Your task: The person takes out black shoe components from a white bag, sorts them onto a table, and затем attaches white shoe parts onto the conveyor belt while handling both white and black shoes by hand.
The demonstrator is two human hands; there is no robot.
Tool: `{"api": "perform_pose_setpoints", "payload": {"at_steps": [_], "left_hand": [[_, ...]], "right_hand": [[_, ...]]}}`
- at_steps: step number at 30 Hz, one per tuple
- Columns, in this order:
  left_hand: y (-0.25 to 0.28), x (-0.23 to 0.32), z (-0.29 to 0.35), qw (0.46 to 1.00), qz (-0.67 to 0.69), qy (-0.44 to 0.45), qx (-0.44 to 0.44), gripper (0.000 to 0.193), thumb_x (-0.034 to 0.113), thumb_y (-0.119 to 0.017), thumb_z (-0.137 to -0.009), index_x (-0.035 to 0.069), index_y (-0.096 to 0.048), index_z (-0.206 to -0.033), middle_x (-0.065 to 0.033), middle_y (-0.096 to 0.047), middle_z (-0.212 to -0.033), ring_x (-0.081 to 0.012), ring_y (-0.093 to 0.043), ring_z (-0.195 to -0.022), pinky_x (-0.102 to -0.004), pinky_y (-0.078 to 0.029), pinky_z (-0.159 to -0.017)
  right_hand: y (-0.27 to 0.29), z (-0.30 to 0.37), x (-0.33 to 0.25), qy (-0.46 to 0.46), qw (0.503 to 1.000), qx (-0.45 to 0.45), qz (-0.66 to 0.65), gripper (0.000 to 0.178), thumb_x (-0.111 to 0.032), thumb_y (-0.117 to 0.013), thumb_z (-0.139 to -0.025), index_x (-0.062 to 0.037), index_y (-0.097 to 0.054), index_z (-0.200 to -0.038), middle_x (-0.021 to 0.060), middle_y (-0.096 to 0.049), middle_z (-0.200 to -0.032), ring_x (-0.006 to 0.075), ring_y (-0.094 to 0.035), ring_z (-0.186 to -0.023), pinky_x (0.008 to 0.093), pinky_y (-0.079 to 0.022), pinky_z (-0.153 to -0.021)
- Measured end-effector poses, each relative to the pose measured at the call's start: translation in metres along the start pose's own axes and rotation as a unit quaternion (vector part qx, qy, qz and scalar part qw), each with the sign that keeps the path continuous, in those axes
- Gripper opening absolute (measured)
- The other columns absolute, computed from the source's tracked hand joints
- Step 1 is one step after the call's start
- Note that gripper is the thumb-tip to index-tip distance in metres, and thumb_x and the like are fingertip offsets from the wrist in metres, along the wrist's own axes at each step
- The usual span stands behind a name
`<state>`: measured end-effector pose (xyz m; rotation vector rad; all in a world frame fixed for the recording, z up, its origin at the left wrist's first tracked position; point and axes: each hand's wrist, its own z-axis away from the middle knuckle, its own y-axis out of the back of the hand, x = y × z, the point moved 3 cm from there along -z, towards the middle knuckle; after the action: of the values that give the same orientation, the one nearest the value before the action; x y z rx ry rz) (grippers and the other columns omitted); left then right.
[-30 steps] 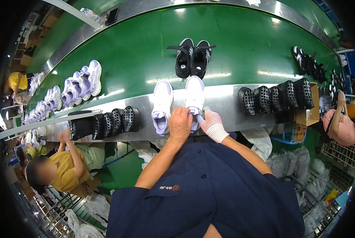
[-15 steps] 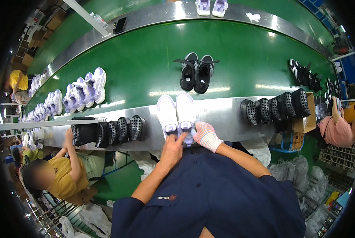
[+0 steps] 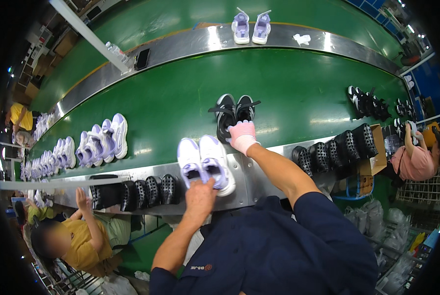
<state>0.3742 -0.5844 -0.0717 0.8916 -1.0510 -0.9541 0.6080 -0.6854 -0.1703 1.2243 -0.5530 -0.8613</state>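
My bare left hand (image 3: 200,197) is closed on the heel ends of a pair of white and lilac sneakers (image 3: 214,153), toes pointing away from me, at the near edge of the bench. Farther forward, my right hand (image 3: 243,136) wears a pink striped glove. Its fingers curl over the heel collar of the black sneakers (image 3: 225,117), a pair with loose straps on the green belt. The glove hides part of the right-hand black shoe's heel.
Black studded shoe forms (image 3: 153,192) line the metal ledge at left, with more forms (image 3: 334,152) at right. White-lilac sneakers (image 3: 102,140) stand on the belt. Across it are another sneaker pair (image 3: 251,28) and a phone (image 3: 142,59). A co-worker in yellow (image 3: 85,236) sits at left.
My right hand has left the white sneakers and reached forward to the black pair. The white sneakers have shifted left with my left hand still at their heels. The view has tilted up.
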Motion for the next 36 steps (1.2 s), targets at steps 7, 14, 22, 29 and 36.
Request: {"api": "perform_pose_setpoints", "payload": {"at_steps": [7, 14, 22, 29, 36], "left_hand": [[0.038, -0.129, -0.076, 0.992, -0.065, -0.004, 0.108, 0.029, 0.021, -0.082, -0.079, 0.01, -0.07, -0.103, -0.0168, -0.067, -0.082, -0.0379, -0.067, -0.083, -0.049, -0.055, -0.072], [0.01, -0.302, -0.103, 0.986, -0.102, 0.13, 0.015, 0.043, 0.02, -0.083, -0.076, 0.02, -0.069, -0.116, -0.0194, -0.068, -0.098, -0.0408, -0.066, -0.096, -0.0505, -0.055, -0.082], [0.053, -0.225, -0.09, 0.98, -0.112, 0.162, 0.02, 0.074, 0.013, -0.086, -0.073, 0.015, -0.056, -0.141, -0.0285, -0.052, -0.139, -0.0488, -0.05, -0.125, -0.0536, -0.049, -0.097], [0.031, -0.114, -0.061, 0.983, 0.133, 0.101, 0.077, 0.019, 0.005, -0.073, -0.084, 0.0, -0.073, -0.103, -0.0175, -0.072, -0.092, -0.0374, -0.07, -0.087, -0.0443, -0.056, -0.08], [0.025, -0.067, -0.067, 0.949, 0.251, 0.189, 0.016, 0.015, 0.009, -0.069, -0.094, 0.003, -0.075, -0.107, -0.0189, -0.074, -0.103, -0.0372, -0.071, -0.098, -0.0435, -0.056, -0.088]], "right_hand": [[0.011, 0.048, 0.209, -0.119, 0.988, 0.076, 0.061, 0.024, -0.037, -0.08, -0.078, -0.019, -0.074, -0.092, 0.0088, -0.071, -0.091, 0.0294, -0.068, -0.095, 0.0452, -0.052, -0.075], [0.097, 0.026, 0.319, -0.287, 0.952, -0.081, 0.075, 0.036, -0.033, -0.072, -0.088, -0.0128, -0.07, -0.118, 0.0146, -0.072, -0.118, 0.0338, -0.07, -0.108, 0.0479, -0.055, -0.092], [0.157, -0.209, 0.283, -0.068, 0.987, 0.13, -0.072, 0.079, -0.042, -0.082, -0.083, -0.0205, -0.05, -0.151, 0.0221, -0.058, -0.141, 0.0407, -0.053, -0.133, 0.0482, -0.048, -0.108], [0.168, -0.389, 0.253, -0.113, 0.993, 0.039, 0.0, 0.047, -0.036, -0.079, -0.081, -0.0161, -0.072, -0.124, 0.0146, -0.073, -0.121, 0.0326, -0.07, -0.113, 0.0431, -0.057, -0.097], [0.147, -0.427, 0.265, -0.156, 0.985, 0.071, 0.005, 0.03, -0.02, -0.068, -0.085, -0.0094, -0.075, -0.113, 0.0192, -0.072, -0.118, 0.0373, -0.069, -0.112, 0.0469, -0.057, -0.095]]}}
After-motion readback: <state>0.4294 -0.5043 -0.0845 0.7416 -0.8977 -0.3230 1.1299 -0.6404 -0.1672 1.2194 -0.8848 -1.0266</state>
